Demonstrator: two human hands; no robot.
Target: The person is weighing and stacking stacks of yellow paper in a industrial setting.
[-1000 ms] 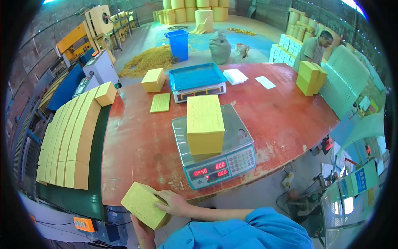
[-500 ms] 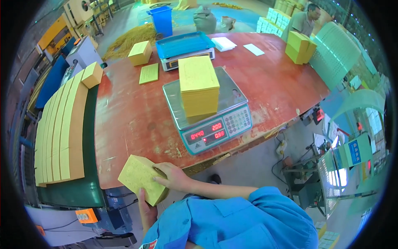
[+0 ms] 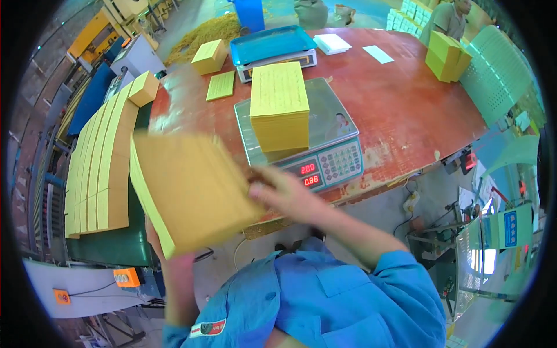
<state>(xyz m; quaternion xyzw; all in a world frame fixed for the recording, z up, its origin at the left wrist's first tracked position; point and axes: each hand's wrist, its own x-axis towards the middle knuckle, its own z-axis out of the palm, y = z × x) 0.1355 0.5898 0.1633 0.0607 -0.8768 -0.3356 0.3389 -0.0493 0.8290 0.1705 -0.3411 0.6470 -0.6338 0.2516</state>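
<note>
Close to me, tilted and blurred by motion, is a thick stack of yellow paper [image 3: 194, 185]. My right hand [image 3: 281, 188] grips its right edge, fingers closed against the sheets. My left hand [image 3: 155, 240] supports it at the lower left, its fingers hidden behind the stack. Beyond, another tall yellow paper stack [image 3: 279, 95] stands on the metal pan of a digital scale [image 3: 342, 165]. Red digits glow on the scale's front panel, part of which is hidden by the held stack.
Long rows of yellow paper stacks [image 3: 96, 168] lie on a green surface [image 3: 142, 240] at left. The red table [image 3: 400, 116] also carries a second scale with a blue tray [image 3: 272, 46], a small stack [image 3: 210, 56], white sheets [image 3: 332, 43] and a yellow bundle [image 3: 447, 56]. A person [image 3: 447, 22] is behind it.
Both hands have raised the stack from beside the table's near edge and turned it, so its broad tan side now shows. The whole view has shifted slightly.
</note>
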